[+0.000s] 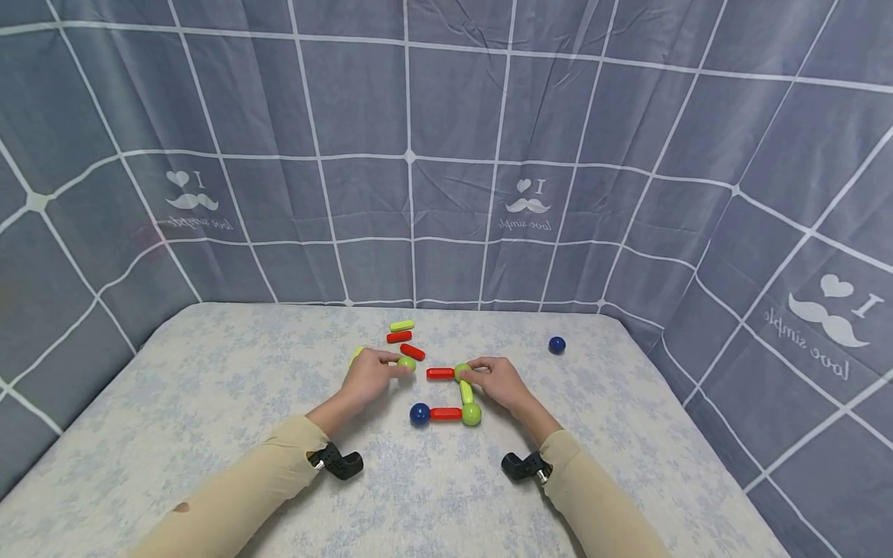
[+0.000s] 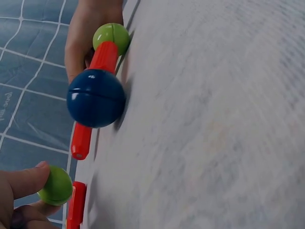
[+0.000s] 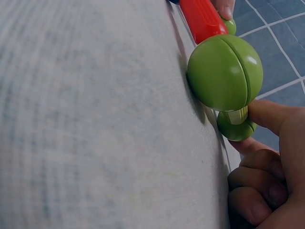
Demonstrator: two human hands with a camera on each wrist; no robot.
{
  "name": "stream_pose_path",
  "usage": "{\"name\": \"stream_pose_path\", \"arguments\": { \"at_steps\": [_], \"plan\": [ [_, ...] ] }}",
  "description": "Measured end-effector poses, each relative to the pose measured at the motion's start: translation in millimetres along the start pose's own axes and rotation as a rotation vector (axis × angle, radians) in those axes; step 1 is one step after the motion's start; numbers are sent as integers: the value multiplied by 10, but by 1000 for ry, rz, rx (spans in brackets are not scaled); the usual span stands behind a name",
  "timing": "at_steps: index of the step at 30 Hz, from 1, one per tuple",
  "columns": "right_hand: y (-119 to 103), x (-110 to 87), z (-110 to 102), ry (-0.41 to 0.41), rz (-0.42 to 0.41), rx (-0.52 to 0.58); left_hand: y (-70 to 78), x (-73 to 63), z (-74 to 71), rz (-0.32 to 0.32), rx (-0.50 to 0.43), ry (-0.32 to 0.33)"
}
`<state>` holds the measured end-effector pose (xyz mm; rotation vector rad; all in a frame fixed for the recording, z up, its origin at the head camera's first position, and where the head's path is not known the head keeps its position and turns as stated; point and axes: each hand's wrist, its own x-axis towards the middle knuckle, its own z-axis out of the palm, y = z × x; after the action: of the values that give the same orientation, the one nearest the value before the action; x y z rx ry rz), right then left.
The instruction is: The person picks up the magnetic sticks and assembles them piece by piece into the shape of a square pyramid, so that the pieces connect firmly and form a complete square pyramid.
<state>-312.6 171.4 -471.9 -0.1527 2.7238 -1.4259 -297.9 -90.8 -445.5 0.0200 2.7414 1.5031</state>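
My left hand point(image 1: 367, 378) pinches a loose green ball point(image 1: 408, 363) between thumb and fingers, just left of a joined piece. That piece is a U of balls and rods, opening to the left. Its upper arm is a red rod point(image 1: 439, 373) ending at a green corner ball point(image 1: 462, 372), which my right hand point(image 1: 499, 382) holds by thumb and fingertip. A yellow-green rod point(image 1: 467, 393) links this to the nearer green ball point(image 3: 225, 72). From there a second red rod point(image 1: 446, 414) runs left to a blue ball point(image 2: 96, 98).
Beyond the left hand lie two loose red rods, one farther point(image 1: 400, 337) and one nearer point(image 1: 413, 352), plus a yellow-green rod point(image 1: 401, 325). Another yellow-green piece point(image 1: 356, 353) is partly hidden behind that hand. A lone blue ball point(image 1: 556, 345) sits back right. Grey curtain point(image 1: 453, 194) borders the table.
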Motion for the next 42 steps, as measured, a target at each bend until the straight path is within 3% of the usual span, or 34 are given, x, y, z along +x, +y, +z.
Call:
{"name": "stream_pose_path", "arguments": {
  "at_steps": [11, 15, 21, 26, 32, 42],
  "plan": [
    [-21, -14, -9, 4, 17, -4, -33, 52, 187, 16, 71, -46],
    [-19, -10, -14, 13, 18, -10, 2, 47, 210, 27, 86, -43],
    [-5, -7, -21, 12, 14, -5, 27, 53, 201, -11, 54, -58],
    [2, -8, -15, -9, 9, 2, 27, 117, 199, -14, -5, -21],
    [-3, -11, -18, 4, 14, -2, 36, 254, 191, 49, 24, 54],
    [9, -1, -7, 4, 1, 12, 50, 398, 189, 58, 88, 60]
  ]
}}
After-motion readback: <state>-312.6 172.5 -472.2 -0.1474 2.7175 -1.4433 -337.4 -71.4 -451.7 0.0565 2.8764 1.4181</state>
